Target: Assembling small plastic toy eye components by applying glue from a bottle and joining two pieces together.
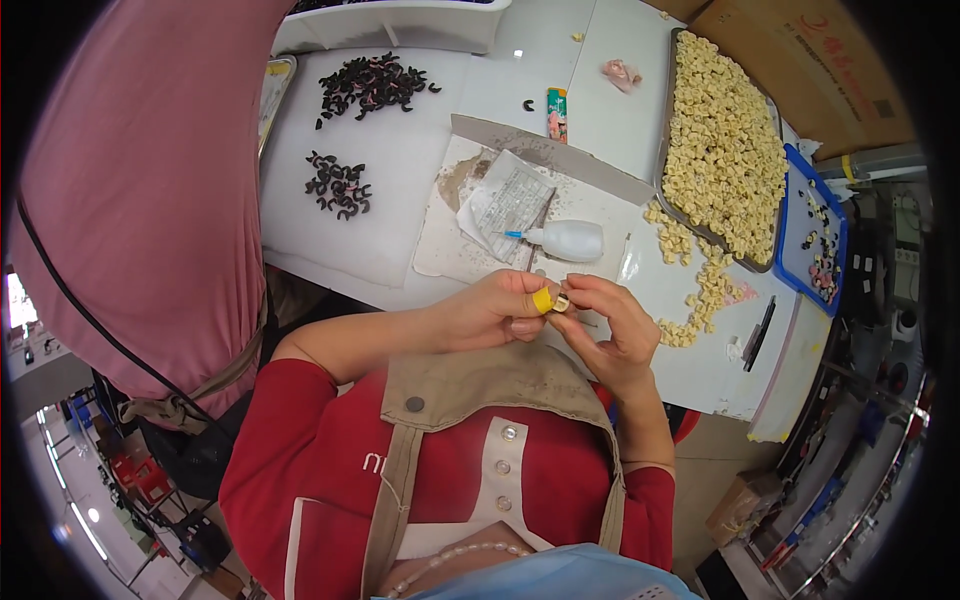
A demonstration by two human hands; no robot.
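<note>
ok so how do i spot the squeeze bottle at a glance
On the white table, find the grey upright strip. Below it in the picture, by printed paper, the whitish squeeze bottle lies on its side, set apart by its blue tip.

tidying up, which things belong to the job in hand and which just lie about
Likely the job:
held cream-and-black piece
heaped cream pieces
curved black pieces
blue-tipped white plastic bottle

Probably lying about:
crumpled pink scrap
green-and-pink rectangular item
</note>
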